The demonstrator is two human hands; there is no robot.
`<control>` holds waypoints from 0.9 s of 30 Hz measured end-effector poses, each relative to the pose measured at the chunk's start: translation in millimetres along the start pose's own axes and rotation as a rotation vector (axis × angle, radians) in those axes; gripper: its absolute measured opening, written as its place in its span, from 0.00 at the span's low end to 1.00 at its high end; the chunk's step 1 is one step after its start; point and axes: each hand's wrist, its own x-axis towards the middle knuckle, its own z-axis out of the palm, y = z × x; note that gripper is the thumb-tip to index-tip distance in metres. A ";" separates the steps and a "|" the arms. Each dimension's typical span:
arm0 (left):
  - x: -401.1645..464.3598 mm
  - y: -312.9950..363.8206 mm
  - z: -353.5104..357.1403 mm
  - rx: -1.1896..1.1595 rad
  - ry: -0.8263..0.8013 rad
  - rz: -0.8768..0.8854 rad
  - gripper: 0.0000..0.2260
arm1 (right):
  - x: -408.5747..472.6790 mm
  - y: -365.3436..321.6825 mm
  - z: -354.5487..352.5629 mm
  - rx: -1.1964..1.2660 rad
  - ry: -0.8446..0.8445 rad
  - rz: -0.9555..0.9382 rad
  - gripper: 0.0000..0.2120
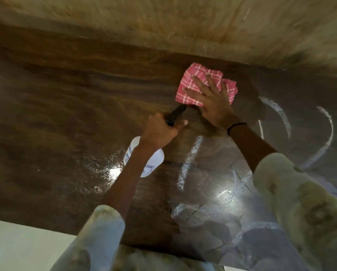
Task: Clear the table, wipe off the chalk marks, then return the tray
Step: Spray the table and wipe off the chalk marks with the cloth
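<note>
A: Surface: dark brown wood-grain worktop [66,98], wet sheen and glare patches at lower centre of frame; pale wall along the top.

B: Hands?

A: Right hand [212,102] flat, fingers spread, pressing the pink-and-white checked cloth [200,83] at upper right of centre. Left hand [159,130] wrapped round the black trigger head of the white plastic spray bottle [144,159], nozzle towards the cloth.

B: Marks remaining?

A: White chalk marks [191,159]: a straight stroke at centre, curved arcs at right, smears at lower right. No tray in view.

B: Method note?

A: Judgement: keep the palm flat, draw the cloth down through the wetted stroke, then the arcs; refold when the cloth loads up, or it will probably smear.
</note>
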 end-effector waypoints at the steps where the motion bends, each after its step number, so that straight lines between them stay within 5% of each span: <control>1: -5.5 -0.5 6.3 0.025 -0.010 0.013 0.16 | -13.9 5.7 -0.3 0.000 -0.015 -0.032 0.30; 6: -35.9 -6.2 37.3 0.055 -0.097 0.108 0.13 | -64.8 33.3 -3.3 0.014 0.034 0.161 0.34; 12: -61.6 -14.6 76.4 0.201 -0.246 0.139 0.22 | -72.2 33.4 -4.7 0.023 0.011 0.181 0.36; 27: -74.2 -53.5 54.3 0.132 0.046 -0.029 0.25 | -73.7 33.6 -4.1 0.020 0.003 0.170 0.35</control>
